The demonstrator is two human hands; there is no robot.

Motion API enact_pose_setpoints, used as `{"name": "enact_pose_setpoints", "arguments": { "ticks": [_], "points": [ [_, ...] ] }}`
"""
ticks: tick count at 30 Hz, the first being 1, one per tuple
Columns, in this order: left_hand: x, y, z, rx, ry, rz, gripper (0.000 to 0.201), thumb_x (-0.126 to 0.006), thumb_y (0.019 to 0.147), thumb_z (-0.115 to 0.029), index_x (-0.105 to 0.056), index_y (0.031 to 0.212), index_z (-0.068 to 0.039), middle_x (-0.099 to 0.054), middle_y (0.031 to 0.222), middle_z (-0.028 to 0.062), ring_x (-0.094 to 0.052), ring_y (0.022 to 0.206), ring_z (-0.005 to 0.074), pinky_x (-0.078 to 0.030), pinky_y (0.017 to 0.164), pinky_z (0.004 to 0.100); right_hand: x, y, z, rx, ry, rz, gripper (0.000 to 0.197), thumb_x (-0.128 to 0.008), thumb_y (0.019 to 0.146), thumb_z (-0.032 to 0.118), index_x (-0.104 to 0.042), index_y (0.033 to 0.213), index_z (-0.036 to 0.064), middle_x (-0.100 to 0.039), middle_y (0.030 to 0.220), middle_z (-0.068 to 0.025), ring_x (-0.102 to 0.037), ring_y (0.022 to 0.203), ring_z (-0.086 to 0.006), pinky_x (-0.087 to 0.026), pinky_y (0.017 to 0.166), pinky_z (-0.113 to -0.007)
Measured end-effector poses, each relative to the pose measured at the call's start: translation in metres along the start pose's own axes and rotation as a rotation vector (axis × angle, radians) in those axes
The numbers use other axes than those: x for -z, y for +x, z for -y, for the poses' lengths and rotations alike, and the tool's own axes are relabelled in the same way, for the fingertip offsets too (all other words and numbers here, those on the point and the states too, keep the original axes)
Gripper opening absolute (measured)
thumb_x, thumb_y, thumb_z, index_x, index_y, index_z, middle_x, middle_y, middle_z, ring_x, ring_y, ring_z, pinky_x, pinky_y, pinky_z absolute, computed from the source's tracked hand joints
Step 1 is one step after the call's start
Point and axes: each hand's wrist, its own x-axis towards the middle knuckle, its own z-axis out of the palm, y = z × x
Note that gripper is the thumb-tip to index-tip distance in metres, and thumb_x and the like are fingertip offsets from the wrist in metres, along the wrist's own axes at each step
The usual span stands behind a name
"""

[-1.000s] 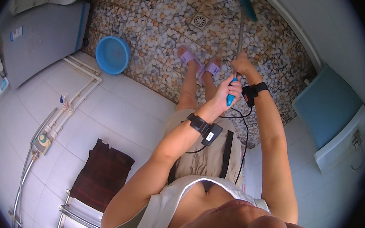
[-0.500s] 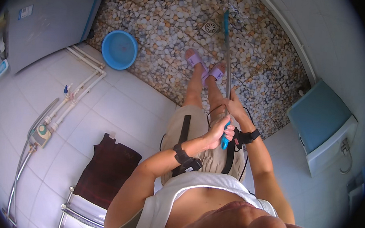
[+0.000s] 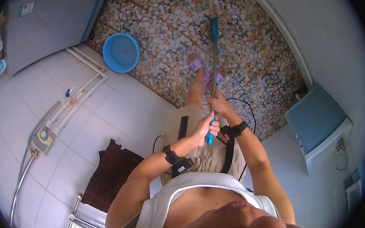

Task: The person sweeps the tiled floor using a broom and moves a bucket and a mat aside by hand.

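My left hand (image 3: 203, 130) is closed round the teal grip of a long-handled floor brush (image 3: 215, 67), and the grip's end sticks out below my fist. Further along the grey shaft, my right hand (image 3: 219, 104) is wrapped round it too. The shaft runs away from me between my feet. Its slim teal head (image 3: 214, 28) is over the round floor drain (image 3: 209, 34) and partly covers it. Bristles cannot be made out from here. Wet pebble-patterned flooring (image 3: 168, 30) surrounds the head, with a shiny patch beyond it.
My feet wear lilac slippers (image 3: 196, 64), close beside the shaft. A blue basin (image 3: 121, 53) sits at the left by wall pipes (image 3: 84, 90) and a grey appliance (image 3: 51, 26). A dark cloth (image 3: 112, 177) hangs on a metal rail (image 3: 74, 211). At right is a teal-lidded white unit (image 3: 318, 126).
Both hands and the brush have shifted left. The brush head has swung from the right of the drain to over it, slightly nearer me.
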Motion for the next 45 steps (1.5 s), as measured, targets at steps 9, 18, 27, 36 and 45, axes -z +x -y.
{"name": "enact_pose_setpoints", "arguments": {
  "ticks": [9,18,27,36,45],
  "points": [
    [-0.005,0.005,-0.014,-0.325,0.269,-0.178,0.016,-0.045,0.093,-0.025,-0.04,0.09,-0.01,-0.041,0.072,-0.0009,-0.042,0.058,0.0066,-0.041,0.049,0.0241,-0.032,0.025,0.037,-0.034,0.502,0.415,0.059,-0.053,0.079,0.005,-0.027,0.132,0.0011,-0.048,0.068,-0.0032,-0.047,0.056,-0.0104,-0.04,0.048,-0.022],
    [0.011,0.082,0.029,-0.141,0.163,-0.087,0.014,-0.046,0.092,-0.02,-0.038,0.082,-0.013,-0.039,0.067,-0.0035,-0.038,0.053,0.0043,-0.034,0.046,0.0209,0.036,0.038,-0.037,-0.057,0.143,0.176,0.051,-0.052,0.076,0.009,-0.034,0.122,-0.0015,-0.051,0.062,-0.0054,-0.051,0.049,-0.0142,-0.041,0.045,-0.027],
    [-0.026,0.081,0.134,-0.219,-0.055,0.026,0.015,-0.049,0.092,-0.023,-0.04,0.083,-0.014,-0.039,0.069,-0.0038,-0.037,0.056,0.0038,-0.032,0.05,0.0204,0.097,-0.036,-0.054,0.096,-0.07,0.293,0.052,-0.05,0.073,0.007,-0.027,0.118,-0.0071,-0.054,0.062,-0.0116,-0.055,0.05,-0.0198,-0.043,0.046,-0.032],
    [-0.005,0.107,0.137,-0.324,-0.409,0.087,0.015,-0.049,0.091,-0.023,-0.042,0.084,-0.012,-0.038,0.067,-0.0057,-0.04,0.057,0.0024,-0.033,0.055,0.0193,0.068,-0.007,-0.079,0.003,-0.136,0.437,0.051,-0.052,0.074,0.002,-0.041,0.124,0.0009,-0.049,0.06,-0.0049,-0.049,0.046,-0.0133,-0.04,0.043,-0.026],
    [-0.051,0.148,0.141,-0.162,-0.243,0.221,0.014,-0.047,0.092,-0.023,-0.041,0.082,-0.015,-0.037,0.067,-0.0059,-0.037,0.054,0.0011,-0.032,0.05,0.0183,0.16,-0.015,-0.05,0.017,-0.128,0.148,0.048,-0.052,0.073,0.004,-0.043,0.12,0.0025,-0.051,0.059,-0.0043,-0.048,0.047,-0.0132,-0.041,0.045,-0.027]
  ]
}}
